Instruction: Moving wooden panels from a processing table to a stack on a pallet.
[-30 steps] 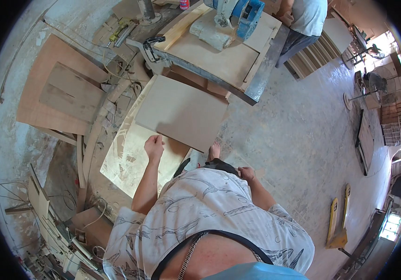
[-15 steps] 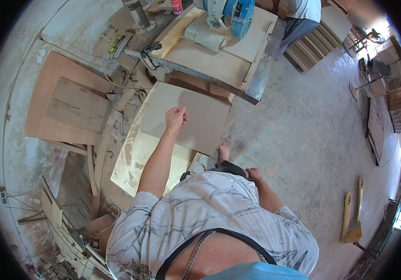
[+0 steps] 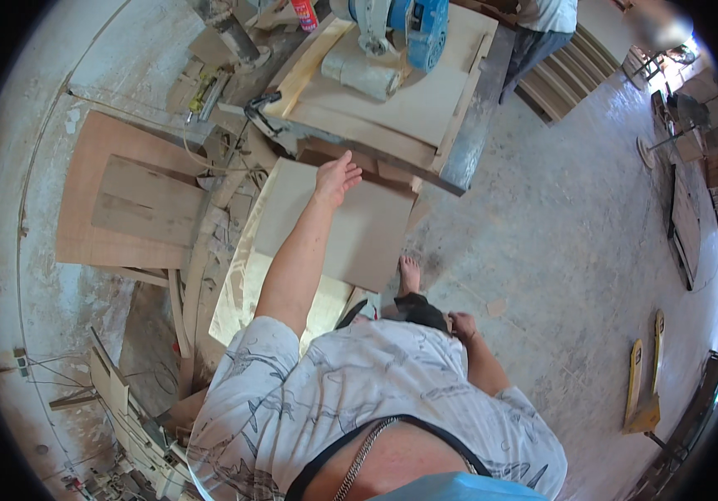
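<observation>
My left hand reaches forward over the far part of a flat grey-brown board, its fingers stretched out and nothing in its grasp. Whether its fingertips touch the board I cannot tell. Under that board lies a shiny pale yellow sheet, showing along the left and near sides. Just beyond my left hand is the front edge of a machine table. Low beside my hip, my right hand has its fingers curled in; what they hold, if anything, is hidden.
A blue motor sits above the machine table. To the left lean brown wooden panels. Stacked boards stand at the far right beside another person. A yellow pallet jack rests on the concrete floor.
My left hand has moved forward and slightly right, toward the machine table, and its curled fingers have straightened. The right hand stays low by my hip; the whole view has shifted a little.
</observation>
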Demonstrator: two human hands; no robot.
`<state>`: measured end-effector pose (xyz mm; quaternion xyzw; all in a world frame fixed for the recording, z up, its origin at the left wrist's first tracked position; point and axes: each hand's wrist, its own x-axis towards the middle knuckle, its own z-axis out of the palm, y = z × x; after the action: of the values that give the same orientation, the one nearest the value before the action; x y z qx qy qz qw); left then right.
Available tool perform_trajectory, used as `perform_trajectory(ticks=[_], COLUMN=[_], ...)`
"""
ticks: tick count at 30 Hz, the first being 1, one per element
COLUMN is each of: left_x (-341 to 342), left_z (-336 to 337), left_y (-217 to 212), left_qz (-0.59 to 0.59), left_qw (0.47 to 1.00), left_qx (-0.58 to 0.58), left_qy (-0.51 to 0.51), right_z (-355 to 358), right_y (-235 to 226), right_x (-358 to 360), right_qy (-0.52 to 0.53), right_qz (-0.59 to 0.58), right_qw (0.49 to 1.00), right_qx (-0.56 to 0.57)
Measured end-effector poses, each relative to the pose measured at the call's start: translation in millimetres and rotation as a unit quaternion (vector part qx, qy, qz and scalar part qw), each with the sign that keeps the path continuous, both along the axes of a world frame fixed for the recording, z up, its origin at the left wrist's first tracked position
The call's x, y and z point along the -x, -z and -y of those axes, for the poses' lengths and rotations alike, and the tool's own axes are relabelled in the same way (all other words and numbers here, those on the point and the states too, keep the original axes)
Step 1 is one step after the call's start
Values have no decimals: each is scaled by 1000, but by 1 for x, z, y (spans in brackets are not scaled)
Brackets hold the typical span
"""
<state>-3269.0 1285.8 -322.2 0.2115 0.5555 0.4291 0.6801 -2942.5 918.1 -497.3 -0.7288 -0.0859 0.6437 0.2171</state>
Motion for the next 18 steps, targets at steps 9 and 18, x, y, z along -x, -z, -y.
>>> perform_trajectory(ticks=[9,18], left_x=[-33,-31], left_z=[-57,-63], left_y=[-7,14], left_qz=[49,70], left_qw=[995,989], left_qx=[19,-3], left_qy=[-81,-133], right_z=[-13,-20], right_y=[-23,-28], right_x=[-16,-38], right_qy=[76,76], right_qz=[-53,-45], right_qw=[996,996], right_qx=[7,4])
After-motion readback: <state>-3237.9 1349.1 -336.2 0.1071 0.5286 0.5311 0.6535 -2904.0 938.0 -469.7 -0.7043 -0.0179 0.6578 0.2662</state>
